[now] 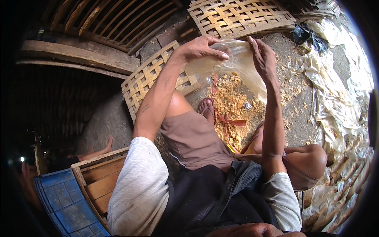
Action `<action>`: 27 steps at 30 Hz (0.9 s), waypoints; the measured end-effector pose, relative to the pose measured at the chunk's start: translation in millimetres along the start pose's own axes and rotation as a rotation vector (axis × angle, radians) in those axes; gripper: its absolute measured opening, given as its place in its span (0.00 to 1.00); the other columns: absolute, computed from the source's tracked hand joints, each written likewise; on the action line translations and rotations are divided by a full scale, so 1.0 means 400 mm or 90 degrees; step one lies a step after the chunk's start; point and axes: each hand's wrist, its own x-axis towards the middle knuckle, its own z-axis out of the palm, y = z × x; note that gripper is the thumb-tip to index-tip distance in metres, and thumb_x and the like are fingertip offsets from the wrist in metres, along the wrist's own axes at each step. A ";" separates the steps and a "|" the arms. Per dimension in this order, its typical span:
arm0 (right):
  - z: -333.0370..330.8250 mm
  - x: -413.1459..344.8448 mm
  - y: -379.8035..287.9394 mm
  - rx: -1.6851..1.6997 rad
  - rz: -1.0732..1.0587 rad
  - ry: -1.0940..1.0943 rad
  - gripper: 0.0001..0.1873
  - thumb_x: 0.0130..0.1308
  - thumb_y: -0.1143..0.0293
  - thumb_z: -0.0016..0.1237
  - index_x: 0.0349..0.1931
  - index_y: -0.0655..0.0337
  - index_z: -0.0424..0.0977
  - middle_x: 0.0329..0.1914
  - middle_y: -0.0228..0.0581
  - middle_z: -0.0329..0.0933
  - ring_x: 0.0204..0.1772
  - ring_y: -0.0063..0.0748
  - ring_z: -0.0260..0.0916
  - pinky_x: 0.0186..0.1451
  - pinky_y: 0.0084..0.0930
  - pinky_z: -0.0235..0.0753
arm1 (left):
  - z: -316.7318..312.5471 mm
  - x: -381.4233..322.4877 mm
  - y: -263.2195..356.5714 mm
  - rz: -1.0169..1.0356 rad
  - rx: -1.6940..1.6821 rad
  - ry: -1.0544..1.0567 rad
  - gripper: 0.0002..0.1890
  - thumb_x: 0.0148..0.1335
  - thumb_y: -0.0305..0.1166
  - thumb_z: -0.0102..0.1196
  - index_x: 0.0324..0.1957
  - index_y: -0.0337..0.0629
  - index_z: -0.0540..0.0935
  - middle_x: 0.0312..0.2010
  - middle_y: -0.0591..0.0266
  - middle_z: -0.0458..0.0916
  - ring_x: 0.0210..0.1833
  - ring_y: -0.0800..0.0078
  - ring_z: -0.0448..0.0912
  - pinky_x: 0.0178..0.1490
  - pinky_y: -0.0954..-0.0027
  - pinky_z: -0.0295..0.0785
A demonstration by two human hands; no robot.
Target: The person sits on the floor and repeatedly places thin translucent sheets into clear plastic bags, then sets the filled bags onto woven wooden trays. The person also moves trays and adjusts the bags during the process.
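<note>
A thin, translucent plastic bag or sheet (237, 62) is stretched between my two hands in front of me. My left hand (204, 49) holds its left edge, with the thumb lying over the plastic. At the upper right corner my right hand (262, 54) pinches the plastic between thumb and fingers. Below the sheet, yellowish crumbly bits (234, 97) are spread over the ground between my feet. A red plastic tie (234, 121) lies knotted on those bits, beside a small crumpled clear scrap (247, 105).
Woven bamboo panels lie at the left (139, 86) and top (239, 17). Crumpled plastic sheets (328, 94) cover the right side, near a black plastic bag (319, 43). A blue plastic crate (71, 204) and wooden box (103, 183) stand lower left. Another person's foot (109, 145) shows beyond them.
</note>
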 end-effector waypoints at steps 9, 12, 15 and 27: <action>-0.018 -0.007 -0.023 0.032 -0.001 -0.283 0.27 0.66 0.48 0.64 0.56 0.59 0.83 0.42 0.47 0.87 0.45 0.31 0.83 0.54 0.36 0.81 | -0.026 -0.004 -0.022 0.065 -0.083 0.011 0.22 0.62 0.40 0.74 0.54 0.39 0.87 0.44 0.65 0.89 0.47 0.78 0.85 0.58 0.71 0.80; -0.023 0.006 0.001 0.120 0.052 -0.245 0.24 0.71 0.53 0.60 0.56 0.64 0.81 0.39 0.38 0.87 0.41 0.25 0.80 0.49 0.29 0.80 | -0.039 -0.002 -0.017 0.094 -0.156 0.043 0.29 0.63 0.49 0.70 0.59 0.38 0.84 0.50 0.61 0.87 0.54 0.74 0.84 0.63 0.67 0.80; -0.027 0.002 0.006 0.252 0.052 -0.138 0.23 0.75 0.54 0.57 0.53 0.69 0.81 0.40 0.36 0.86 0.40 0.24 0.81 0.47 0.25 0.80 | -0.033 -0.010 -0.016 0.108 -0.274 0.100 0.51 0.62 0.69 0.61 0.74 0.37 0.67 0.63 0.54 0.79 0.65 0.67 0.79 0.69 0.59 0.76; 0.000 0.023 0.058 0.318 0.115 0.094 0.19 0.74 0.53 0.59 0.45 0.65 0.82 0.35 0.31 0.82 0.37 0.19 0.74 0.42 0.22 0.74 | 0.007 0.011 -0.010 0.112 0.139 0.165 0.48 0.57 0.53 0.75 0.74 0.45 0.69 0.65 0.53 0.78 0.67 0.67 0.77 0.73 0.58 0.69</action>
